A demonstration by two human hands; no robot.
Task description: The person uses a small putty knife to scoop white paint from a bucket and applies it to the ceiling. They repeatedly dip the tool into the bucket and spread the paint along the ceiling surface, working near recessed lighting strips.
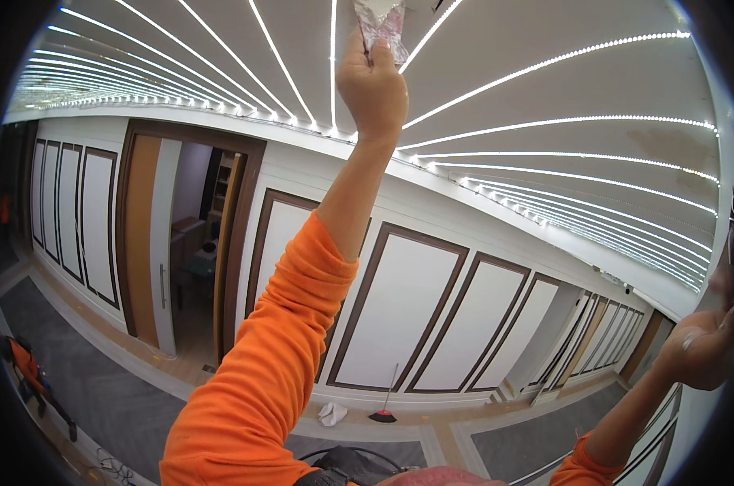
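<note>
My left hand is raised high against the ceiling, its orange-sleeved arm stretched up through the middle of the view. Its fingers are closed on a crumpled clear plastic packet with whitish and pinkish parts, cut off by the top edge. At the far right, my right hand is lifted beside the white wall edge, its fingers curled. A thin pale tip shows at those fingers, but what they hold is too dark and close to the rim to make out. White smears mark this hand.
Rows of lit LED strips run across the ceiling. Below are white wall panels with brown frames and an open doorway. A broom and a white cloth are by the wall; an orange-black machine stands left.
</note>
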